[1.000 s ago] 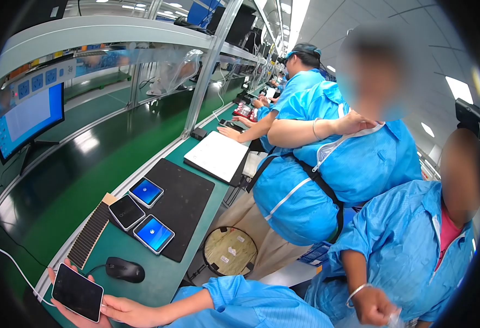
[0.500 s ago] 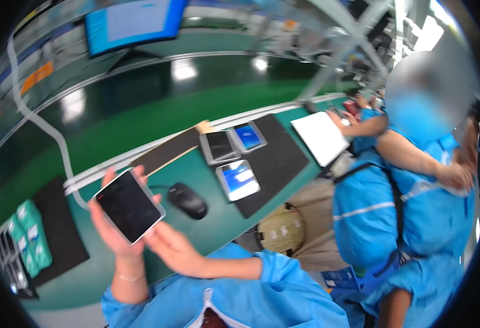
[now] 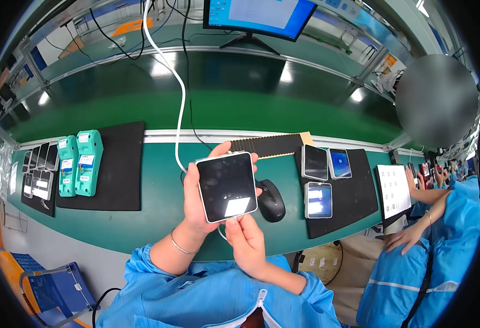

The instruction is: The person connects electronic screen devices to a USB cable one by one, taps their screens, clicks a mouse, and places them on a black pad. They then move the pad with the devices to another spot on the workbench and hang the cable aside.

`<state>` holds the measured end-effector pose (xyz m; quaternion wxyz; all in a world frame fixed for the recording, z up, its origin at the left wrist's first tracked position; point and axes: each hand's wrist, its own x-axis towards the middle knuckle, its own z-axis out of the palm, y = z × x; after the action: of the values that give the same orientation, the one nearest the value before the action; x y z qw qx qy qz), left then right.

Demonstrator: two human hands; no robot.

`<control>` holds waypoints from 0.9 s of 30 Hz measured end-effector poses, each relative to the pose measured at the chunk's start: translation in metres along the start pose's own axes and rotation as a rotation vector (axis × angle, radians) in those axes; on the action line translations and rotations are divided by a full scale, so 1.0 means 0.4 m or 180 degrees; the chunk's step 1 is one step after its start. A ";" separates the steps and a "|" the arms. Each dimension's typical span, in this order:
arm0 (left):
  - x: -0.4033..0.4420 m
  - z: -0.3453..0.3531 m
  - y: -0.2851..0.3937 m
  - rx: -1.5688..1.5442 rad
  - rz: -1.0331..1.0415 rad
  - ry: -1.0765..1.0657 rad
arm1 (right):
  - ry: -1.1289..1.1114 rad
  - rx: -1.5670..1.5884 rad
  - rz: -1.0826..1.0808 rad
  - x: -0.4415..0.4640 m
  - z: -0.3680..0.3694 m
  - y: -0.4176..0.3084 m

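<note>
A white-edged handheld device with a dark, glossy screen is held upright over the near edge of the green bench. My left hand wraps round its left side and back, fingertips showing past the right edge. At the bottom edge, my right hand pinches at the device, near a white cable that passes behind it. What sits between those fingertips is too small to tell. A black mouse lies just right of the device.
Three similar devices lie by the right black mat. On the left black mat are two teal units, with small dark devices beside them. A ribbed strip, a monitor and a seated co-worker are also in view.
The view has swung leftward, bringing the teal units and left mat fully into sight. The device is now upright in front of my body, still held by my left hand, with my right at its bottom edge.
</note>
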<state>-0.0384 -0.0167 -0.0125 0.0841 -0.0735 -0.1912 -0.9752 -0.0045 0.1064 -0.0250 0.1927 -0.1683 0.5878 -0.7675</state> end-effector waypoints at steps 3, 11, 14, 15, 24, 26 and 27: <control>0.005 -0.005 -0.004 -0.0182 -0.0106 -0.0056 | -0.0029 0.0045 0.0196 -0.006 -0.011 0.005; 0.006 0.012 -0.003 -0.0076 0.0013 0.0063 | -0.0046 -0.0138 -0.0097 -0.003 -0.003 0.011; 0.006 0.022 -0.006 0.0048 0.0025 0.0183 | -0.0078 -0.0150 -0.0149 -0.001 -0.009 0.017; 0.005 0.021 -0.007 0.0156 0.0057 0.0184 | -0.0041 -0.0151 -0.0259 0.001 -0.005 0.013; 0.014 -0.005 -0.010 0.0605 0.0153 -0.0195 | 0.0038 -0.0106 -0.0449 0.019 -0.003 0.024; 0.013 -0.003 -0.007 0.0753 0.0156 -0.0192 | 0.0007 -0.0092 -0.0449 0.023 -0.004 0.029; 0.014 -0.002 -0.011 0.0881 0.0208 -0.0028 | 0.0005 -0.0084 -0.0422 0.024 -0.004 0.039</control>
<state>-0.0449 -0.0137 -0.0141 0.1243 -0.0717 -0.3217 -0.9359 -0.0121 0.0993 -0.0400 0.1388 -0.2087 0.5856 -0.7709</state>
